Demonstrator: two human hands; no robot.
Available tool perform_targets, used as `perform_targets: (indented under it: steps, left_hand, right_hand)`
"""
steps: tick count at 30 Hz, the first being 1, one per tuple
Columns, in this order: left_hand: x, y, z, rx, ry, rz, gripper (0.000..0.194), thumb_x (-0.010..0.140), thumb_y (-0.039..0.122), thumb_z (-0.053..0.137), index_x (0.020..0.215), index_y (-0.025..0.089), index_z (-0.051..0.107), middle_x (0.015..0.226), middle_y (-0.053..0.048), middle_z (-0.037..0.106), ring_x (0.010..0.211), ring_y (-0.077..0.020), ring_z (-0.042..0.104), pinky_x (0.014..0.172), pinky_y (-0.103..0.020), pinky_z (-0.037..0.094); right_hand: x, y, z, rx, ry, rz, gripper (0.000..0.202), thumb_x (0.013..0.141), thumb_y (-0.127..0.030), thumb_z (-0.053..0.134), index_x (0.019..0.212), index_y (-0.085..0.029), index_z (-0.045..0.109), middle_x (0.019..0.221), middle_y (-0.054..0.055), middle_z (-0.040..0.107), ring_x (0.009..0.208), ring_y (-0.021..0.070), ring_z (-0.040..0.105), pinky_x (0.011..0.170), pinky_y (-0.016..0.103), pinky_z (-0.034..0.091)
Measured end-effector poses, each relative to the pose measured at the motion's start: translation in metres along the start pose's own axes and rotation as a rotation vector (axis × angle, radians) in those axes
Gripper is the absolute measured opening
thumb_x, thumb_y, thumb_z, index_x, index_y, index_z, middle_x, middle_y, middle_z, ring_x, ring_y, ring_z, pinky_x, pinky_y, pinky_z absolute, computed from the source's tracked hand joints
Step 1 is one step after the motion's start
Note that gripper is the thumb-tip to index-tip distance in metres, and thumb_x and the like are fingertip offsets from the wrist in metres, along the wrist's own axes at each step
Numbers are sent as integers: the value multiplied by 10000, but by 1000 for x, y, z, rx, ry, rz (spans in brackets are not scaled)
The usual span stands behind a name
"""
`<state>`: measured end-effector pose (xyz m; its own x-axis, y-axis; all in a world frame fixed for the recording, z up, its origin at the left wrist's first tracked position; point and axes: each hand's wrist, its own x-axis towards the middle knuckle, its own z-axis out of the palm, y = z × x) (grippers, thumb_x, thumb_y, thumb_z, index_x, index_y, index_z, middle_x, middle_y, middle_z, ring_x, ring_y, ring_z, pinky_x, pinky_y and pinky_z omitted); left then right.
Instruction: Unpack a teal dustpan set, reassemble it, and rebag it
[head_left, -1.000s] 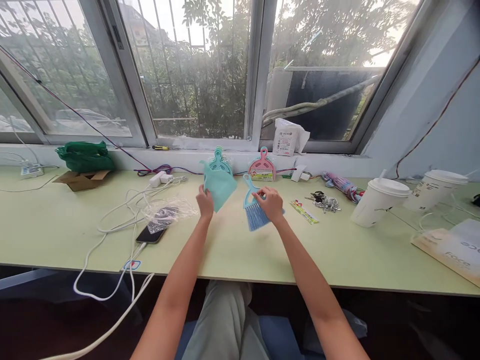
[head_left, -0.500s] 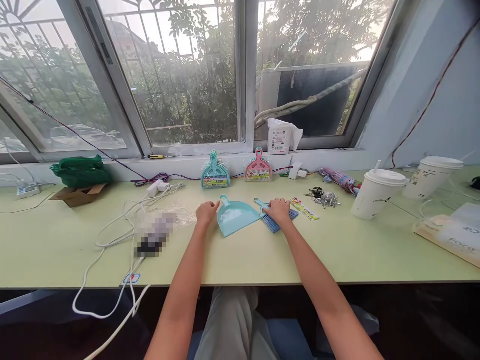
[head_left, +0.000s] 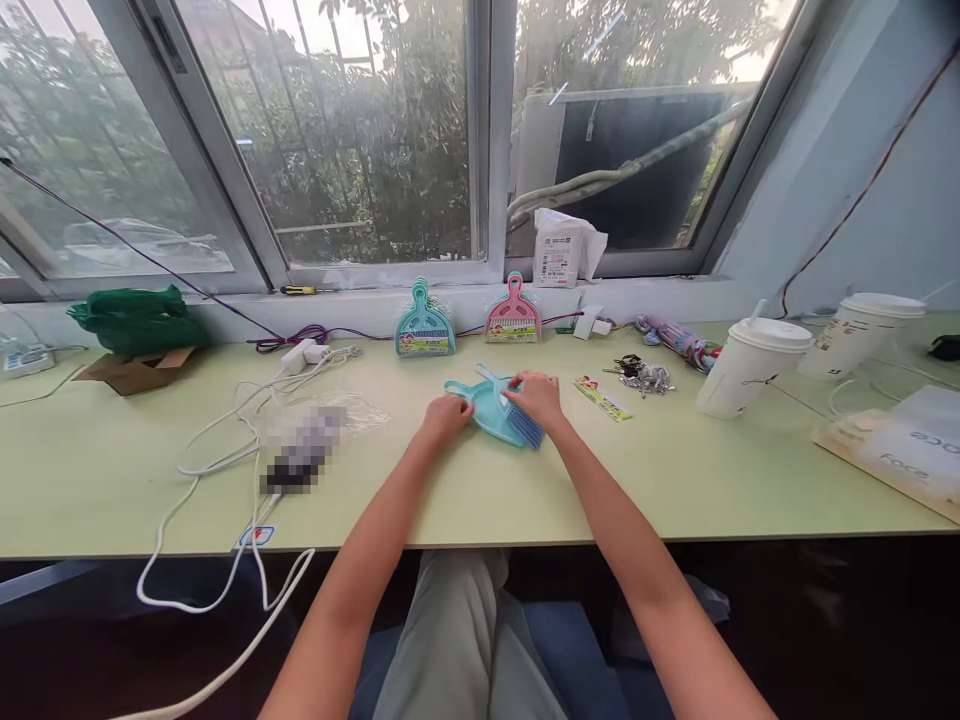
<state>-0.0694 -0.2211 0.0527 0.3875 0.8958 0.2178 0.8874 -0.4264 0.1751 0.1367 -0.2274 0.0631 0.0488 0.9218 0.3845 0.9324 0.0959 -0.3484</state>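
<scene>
A light blue dustpan (head_left: 489,408) lies on the table in front of me, its looped handle pointing to the upper left. My left hand (head_left: 448,414) is closed on the pan's left edge near the handle. With my right hand (head_left: 537,397) I grip a small brush (head_left: 526,426) with a light blue handle and dark blue bristles. The brush lies over the right part of the pan, handle towards the window, bristles at the pan's right side. To the right of this hand is a yellow-green printed card (head_left: 602,398).
Packaged teal (head_left: 424,322) and pink (head_left: 513,312) dustpan sets lean against the sill. White cables (head_left: 217,464) and a pixelated object (head_left: 304,452) lie left. A bunch of keys (head_left: 645,376) and lidded paper cups (head_left: 750,368) stand right, a green bag (head_left: 139,320) far left.
The brush has moved left from beside the dustpan to over it, in my right hand. The dustpan has turned, and my left hand has shifted right with it. The view has tilted slightly downward.
</scene>
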Motion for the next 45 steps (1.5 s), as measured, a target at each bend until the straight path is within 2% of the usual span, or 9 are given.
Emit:
perform_targets:
  steps: [4,9,13,24,30,35,37,42,45]
  left_hand:
    - [-3,20,2,-62,68,312,341,946,400,362,890,210,640,938,-57,640,873,-181,595,689,-277,429]
    - [0,5,0,156,259,455,328,857,210,543,1186,214,541,1231,-96,546,1135,-235,492,878,-352,426]
    - [2,0,2,160,131,507,280,878,89,431,1091,189,583,1122,-125,591,1079,-242,522,893,-370,401]
    - [5,9,14,-184,46,345,190,832,69,466,860,196,606,956,-134,627,1020,-256,555,940,-380,390]
    - [3,14,8,-611,472,16,468,851,259,551,1307,225,448,1420,-136,413,1321,-272,376,1089,-440,295]
    - [9,29,17,-1323,-61,-174,532,814,413,604,1274,198,444,1147,-115,603,1002,-238,615,818,-357,517]
    - [10,29,20,-1390,-140,-221,490,771,329,647,1209,195,472,1077,-92,623,927,-219,629,743,-325,537]
    - [11,10,12,-1408,7,-368,349,780,231,583,1112,185,487,972,-58,626,786,-157,630,670,-274,541]
    - [11,-6,4,-1402,102,-410,371,778,303,625,1103,205,475,1000,-55,629,799,-152,636,690,-279,546]
  right_hand:
    - [-4,-3,5,-69,-108,-134,155,831,-358,620,883,-248,715,1031,46,701,1015,229,556,871,366,282]
    - [-3,1,10,10,-126,-179,148,857,-364,611,905,-287,728,1090,11,693,1046,221,546,876,366,292]
    - [-1,-1,17,54,-133,-222,157,859,-376,612,901,-284,733,1095,10,695,1042,217,549,880,360,307]
    - [-1,-7,16,-19,-153,-243,122,828,-312,634,906,-261,713,1065,23,703,1079,223,555,918,356,334]
    - [-6,-19,10,145,-33,25,181,796,-392,617,894,-253,681,1005,22,709,931,187,634,775,264,417]
    - [2,-21,14,327,86,27,237,862,-393,521,961,-235,668,1041,42,685,937,164,628,819,243,439]
    - [7,-10,11,348,76,61,271,882,-383,481,982,-225,677,1078,63,669,929,174,623,828,261,445]
    - [10,52,3,42,324,469,389,890,-303,441,1217,-163,599,1372,190,480,1282,336,395,1013,511,306]
    - [7,79,8,-39,186,540,457,905,-325,417,1298,-121,528,1438,239,394,1363,365,275,1029,614,223]
